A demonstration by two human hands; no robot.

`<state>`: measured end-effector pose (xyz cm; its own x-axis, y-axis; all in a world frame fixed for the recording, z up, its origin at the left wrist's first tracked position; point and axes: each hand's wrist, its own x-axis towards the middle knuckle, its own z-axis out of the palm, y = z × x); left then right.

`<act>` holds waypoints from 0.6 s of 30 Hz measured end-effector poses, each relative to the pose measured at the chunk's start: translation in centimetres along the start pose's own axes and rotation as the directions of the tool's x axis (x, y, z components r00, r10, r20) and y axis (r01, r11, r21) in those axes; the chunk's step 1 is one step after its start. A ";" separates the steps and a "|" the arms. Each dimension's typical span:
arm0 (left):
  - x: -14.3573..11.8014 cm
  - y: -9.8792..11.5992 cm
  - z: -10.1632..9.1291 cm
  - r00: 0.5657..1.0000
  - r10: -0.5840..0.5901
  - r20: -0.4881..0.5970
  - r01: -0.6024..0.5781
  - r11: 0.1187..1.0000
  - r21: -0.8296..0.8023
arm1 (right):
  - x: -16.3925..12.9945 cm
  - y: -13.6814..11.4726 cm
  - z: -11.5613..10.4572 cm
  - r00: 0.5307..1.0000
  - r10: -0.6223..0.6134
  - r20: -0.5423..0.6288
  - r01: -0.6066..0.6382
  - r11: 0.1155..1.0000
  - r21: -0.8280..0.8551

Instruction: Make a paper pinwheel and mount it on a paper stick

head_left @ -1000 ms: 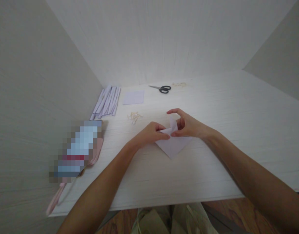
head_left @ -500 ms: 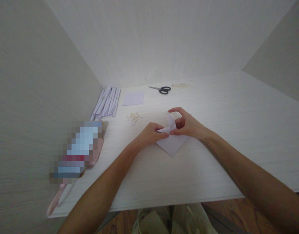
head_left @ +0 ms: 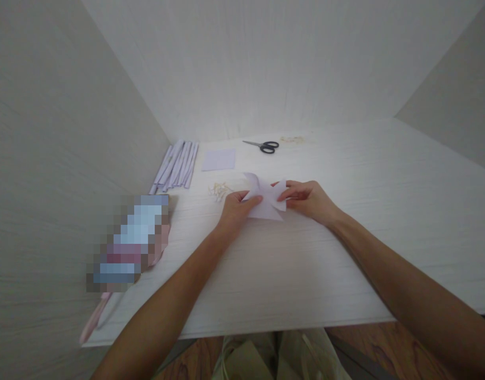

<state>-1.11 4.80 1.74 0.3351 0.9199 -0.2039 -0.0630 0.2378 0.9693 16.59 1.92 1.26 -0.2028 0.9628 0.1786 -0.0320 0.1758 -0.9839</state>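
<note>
Between both hands is a pale lilac paper pinwheel [head_left: 266,198], its cut corners curling up around the middle. My left hand [head_left: 239,207] pinches its left side, the thumb lying on top near the centre. On the right, my right hand [head_left: 305,198] has closed its fingers on the pinwheel's right-hand blade. The fingertips underneath the paper are partly hidden. Just behind my left hand lies a small heap of thin pale pieces [head_left: 218,191], partly covered by the hand and paper.
Scissors [head_left: 263,146] with black handles lie at the back, beside a few pale bits [head_left: 293,140]. Left of them are a square paper sheet [head_left: 219,159] and several rolled paper sticks [head_left: 176,164]. A blurred-out object [head_left: 131,240] with a pink strap leans at the left wall.
The paper has turned and shifted slightly up and left; its lower point no longer faces me and more blades show. My right hand has moved from the upper corner to the right-hand blade.
</note>
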 end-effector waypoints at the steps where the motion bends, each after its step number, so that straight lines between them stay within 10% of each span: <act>1: 0.0 0.0 0.0 1.000 0.001 0.001 -0.001 1.000 0.011 | 0.0 -0.1 0.1 1.000 0.004 -0.007 -0.004 1.000 0.014; 18: -0.3 -0.1 0.5 0.998 0.053 -0.034 -0.045 0.979 0.201 | 0.4 0.3 1.6 0.958 0.134 -0.254 -0.172 0.976 -0.133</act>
<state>-0.74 4.39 1.75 0.2992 0.9412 -0.1571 0.1119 0.1290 0.9853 14.90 1.97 1.07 0.0502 0.9979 0.0409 0.1342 0.0338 -0.9904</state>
